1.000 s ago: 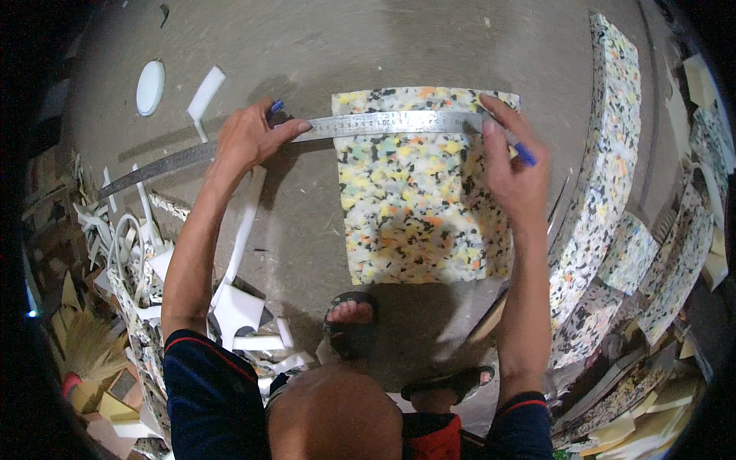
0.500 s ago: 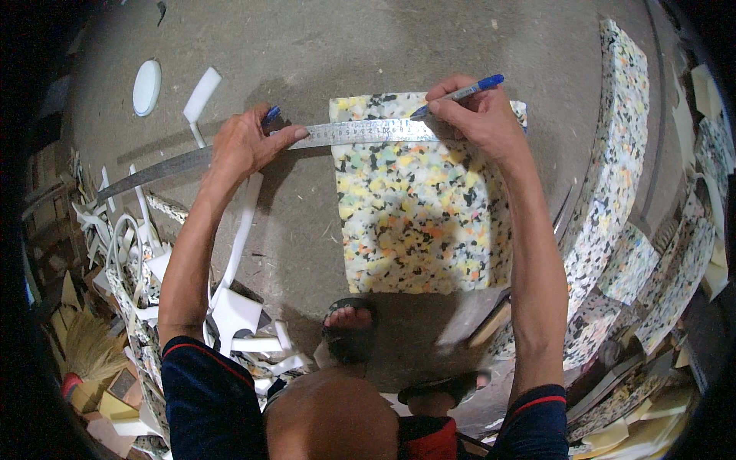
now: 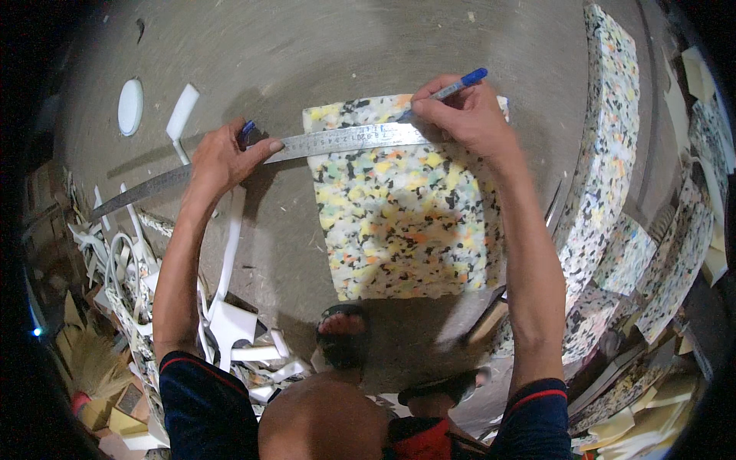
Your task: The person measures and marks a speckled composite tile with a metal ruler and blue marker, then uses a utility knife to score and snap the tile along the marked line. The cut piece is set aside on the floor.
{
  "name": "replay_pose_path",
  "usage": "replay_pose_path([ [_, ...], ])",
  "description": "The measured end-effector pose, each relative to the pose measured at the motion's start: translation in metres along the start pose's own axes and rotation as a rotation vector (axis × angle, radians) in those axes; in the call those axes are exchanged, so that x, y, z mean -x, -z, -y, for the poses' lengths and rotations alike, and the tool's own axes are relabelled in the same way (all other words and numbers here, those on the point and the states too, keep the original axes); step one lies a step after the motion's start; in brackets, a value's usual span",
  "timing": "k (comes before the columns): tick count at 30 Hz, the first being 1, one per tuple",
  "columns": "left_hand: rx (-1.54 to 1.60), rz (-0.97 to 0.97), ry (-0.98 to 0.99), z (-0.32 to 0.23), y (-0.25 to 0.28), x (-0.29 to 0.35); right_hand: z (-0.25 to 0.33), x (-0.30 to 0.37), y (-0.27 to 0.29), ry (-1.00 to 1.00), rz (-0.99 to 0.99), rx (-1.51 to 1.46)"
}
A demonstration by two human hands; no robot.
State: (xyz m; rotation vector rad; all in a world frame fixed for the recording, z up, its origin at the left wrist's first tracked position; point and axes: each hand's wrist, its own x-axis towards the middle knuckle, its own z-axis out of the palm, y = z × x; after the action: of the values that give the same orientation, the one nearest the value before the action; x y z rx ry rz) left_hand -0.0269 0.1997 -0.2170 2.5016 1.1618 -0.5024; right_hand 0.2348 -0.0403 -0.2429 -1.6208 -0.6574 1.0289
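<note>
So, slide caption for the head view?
Left hand holds a metal ruler across speckled foam; right hand holds a blue-ended pen.

The shirt (image 3: 205, 410) has dark navy short sleeves (image 3: 529, 429), each with a thin red stripe (image 3: 540, 395) near the hem; a red area (image 3: 422, 442) shows beside the head (image 3: 326, 422) at the lower edge. The left hand (image 3: 222, 159) and right hand (image 3: 466, 115) are bare. Both sandals (image 3: 343, 345) are dark and open-toed.

The right fingers (image 3: 435, 113) have moved left along the ruler (image 3: 333, 142).
</note>
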Motion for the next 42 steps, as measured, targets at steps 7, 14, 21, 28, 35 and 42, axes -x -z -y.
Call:
replay_pose_path([
  [7,0.005,0.045,0.022,0.003,0.0,-0.004,0.001,0.001,0.001,-0.001,-0.02,0.124],
  [14,-0.026,0.019,-0.021,0.0,0.003,-0.004,-0.004,-0.001,-0.001,-0.003,-0.012,0.107],
  [21,0.02,0.028,-0.018,0.001,0.004,-0.001,-0.001,0.0,-0.003,0.023,-0.005,0.159],
  [28,0.019,-0.004,-0.017,0.004,-0.002,-0.002,-0.001,0.0,-0.005,-0.009,-0.037,0.149],
  [35,0.001,0.016,-0.004,-0.001,0.001,-0.002,-0.002,0.001,-0.007,-0.035,-0.078,0.157],
  [42,-0.009,0.015,-0.024,0.005,0.0,-0.003,-0.007,-0.002,-0.006,-0.015,-0.02,0.126],
])
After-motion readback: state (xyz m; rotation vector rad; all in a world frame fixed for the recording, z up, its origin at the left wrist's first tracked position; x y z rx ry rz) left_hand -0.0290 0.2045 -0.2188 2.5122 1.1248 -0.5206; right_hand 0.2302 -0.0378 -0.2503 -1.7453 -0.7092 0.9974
